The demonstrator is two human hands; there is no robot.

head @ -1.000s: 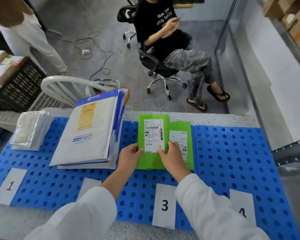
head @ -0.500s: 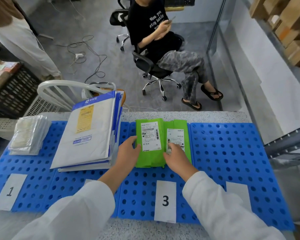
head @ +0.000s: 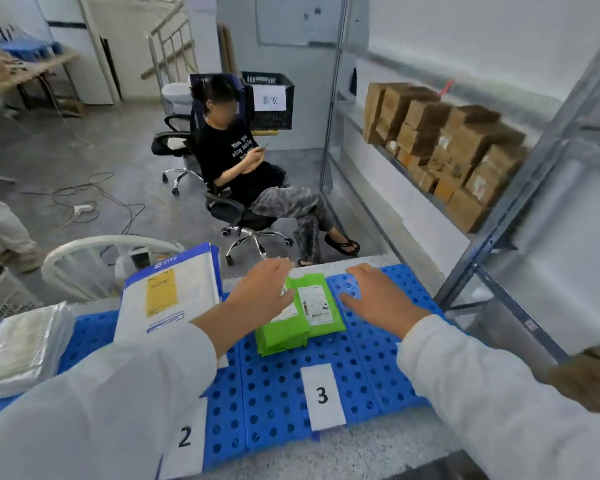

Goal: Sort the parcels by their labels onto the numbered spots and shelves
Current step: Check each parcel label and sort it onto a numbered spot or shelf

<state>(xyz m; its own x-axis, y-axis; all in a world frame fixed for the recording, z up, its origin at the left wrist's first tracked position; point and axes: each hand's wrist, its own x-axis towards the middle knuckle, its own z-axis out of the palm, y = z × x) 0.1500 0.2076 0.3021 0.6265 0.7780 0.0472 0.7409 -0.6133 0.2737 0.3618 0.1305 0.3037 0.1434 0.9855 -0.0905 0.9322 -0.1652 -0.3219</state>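
Note:
Two green parcels (head: 303, 320) with white labels lie stacked on the blue perforated mat (head: 368, 344), behind the card marked 3 (head: 323, 396). My left hand (head: 260, 292) hovers over the left part of the green stack with fingers spread, holding nothing. My right hand (head: 378, 297) floats over the mat to the right of the parcels, fingers straight and empty. A stack of white and blue mailers (head: 170, 292) lies behind the card marked 2 (head: 184, 438). Clear-bagged parcels (head: 21, 344) sit at far left.
A metal shelf frame (head: 520, 216) stands to the right, with cardboard boxes (head: 447, 150) on a shelf. A person sits on an office chair (head: 236, 213) beyond the table. A white chair back (head: 94, 247) is behind the mailers. Cables lie on the floor.
Both hands have let go of the green parcels and lifted away, fingers opened. The camera has tilted up, showing more of the room and shelf.

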